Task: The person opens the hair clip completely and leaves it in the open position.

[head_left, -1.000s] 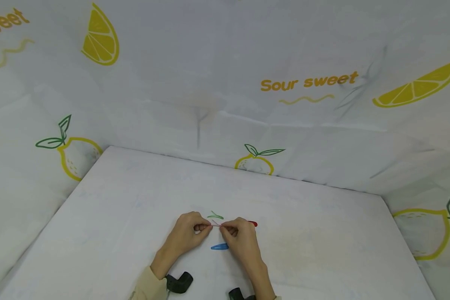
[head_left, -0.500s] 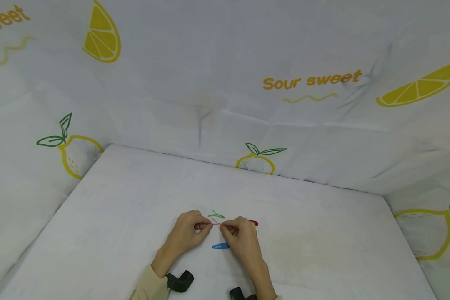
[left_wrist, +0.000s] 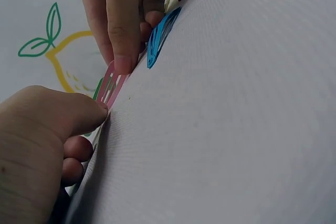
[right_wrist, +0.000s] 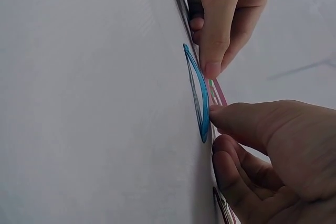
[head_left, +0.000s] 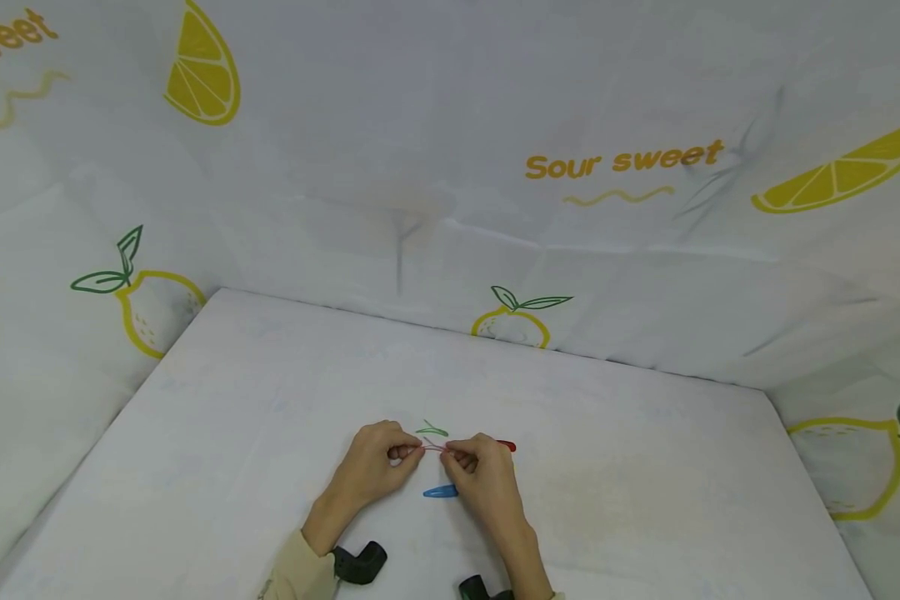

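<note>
A pink snap hair clip (head_left: 434, 448) (left_wrist: 112, 85) spans the gap between the two hands, its slim prongs spread apart. My left hand (head_left: 378, 462) (left_wrist: 44, 124) pinches one end between thumb and fingers. The other end is pinched by my right hand (head_left: 489, 479) (right_wrist: 289, 145). Just beyond the hands lies a green hair clip (head_left: 432, 432), popped open. On the near side, partly behind the right hand in the head view, is a blue hair clip (head_left: 439, 492) (right_wrist: 203, 100). A red hair clip (head_left: 507, 446) shows past the right hand, mostly hidden.
Everything lies on a white-covered table (head_left: 630, 467). A white cloth wall (head_left: 345, 167) printed with lemons rises behind and at both sides. Black camera mounts (head_left: 360, 563) sit at the wrists, close to the table.
Both hands keep nearly the same place and their hold on the pink hair clip. Its prongs look slightly further apart than a second ago. The head view has shifted a little.
</note>
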A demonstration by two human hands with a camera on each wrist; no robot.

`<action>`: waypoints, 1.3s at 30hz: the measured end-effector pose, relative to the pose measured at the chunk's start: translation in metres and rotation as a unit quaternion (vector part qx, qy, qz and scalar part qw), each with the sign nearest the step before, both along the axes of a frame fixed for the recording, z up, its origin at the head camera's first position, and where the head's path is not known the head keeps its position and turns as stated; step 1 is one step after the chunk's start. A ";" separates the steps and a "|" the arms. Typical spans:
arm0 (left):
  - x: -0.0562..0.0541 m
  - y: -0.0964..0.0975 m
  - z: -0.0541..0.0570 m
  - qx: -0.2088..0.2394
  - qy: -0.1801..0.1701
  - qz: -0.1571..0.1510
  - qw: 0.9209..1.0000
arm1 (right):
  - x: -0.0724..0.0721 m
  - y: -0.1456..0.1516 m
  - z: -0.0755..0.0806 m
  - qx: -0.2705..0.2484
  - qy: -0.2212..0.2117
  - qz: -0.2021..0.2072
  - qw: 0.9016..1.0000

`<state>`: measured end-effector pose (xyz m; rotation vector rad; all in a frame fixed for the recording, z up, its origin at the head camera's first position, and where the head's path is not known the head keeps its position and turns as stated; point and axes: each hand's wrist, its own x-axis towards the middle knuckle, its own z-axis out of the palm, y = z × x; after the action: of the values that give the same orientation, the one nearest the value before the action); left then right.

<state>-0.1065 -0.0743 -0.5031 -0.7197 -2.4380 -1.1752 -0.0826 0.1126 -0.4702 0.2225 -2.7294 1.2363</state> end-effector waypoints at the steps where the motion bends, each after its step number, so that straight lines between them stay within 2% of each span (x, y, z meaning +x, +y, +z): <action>1: 0.000 0.000 0.000 0.002 0.001 -0.001 1.000 | 0.000 0.001 0.000 0.000 -0.001 0.001 1.000; 9: 0.001 -0.001 -0.002 0.018 0.017 -0.003 1.000 | 0.005 0.006 0.003 0.001 -0.017 0.003 1.000; 12: 0.004 -0.002 -0.001 0.021 0.013 -0.001 1.000 | 0.008 0.007 0.005 0.009 -0.011 0.006 1.000; 17: 0.010 -0.002 0.002 0.031 0.012 -0.005 0.999 | 0.015 0.010 0.009 -0.009 0.006 0.026 1.000; 23: 0.018 0.002 0.004 0.042 0.010 -0.040 0.998 | 0.019 0.014 0.011 -0.017 0.005 0.055 0.998; 29: 0.022 0.003 0.003 0.037 -0.013 -0.079 0.996 | 0.021 0.018 0.014 -0.008 -0.032 0.087 0.996; 33: 0.023 0.003 0.004 0.018 -0.016 -0.088 0.996 | 0.022 0.021 0.017 -0.012 -0.054 0.116 0.992; 39: 0.025 0.001 0.003 -0.021 -0.014 -0.101 0.995 | 0.022 0.026 0.020 0.000 -0.065 0.141 0.988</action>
<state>-0.0818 -0.0732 -0.4998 -0.9876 -2.4649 -1.2161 -0.0603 0.1385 -0.4501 0.5641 -2.8847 1.3627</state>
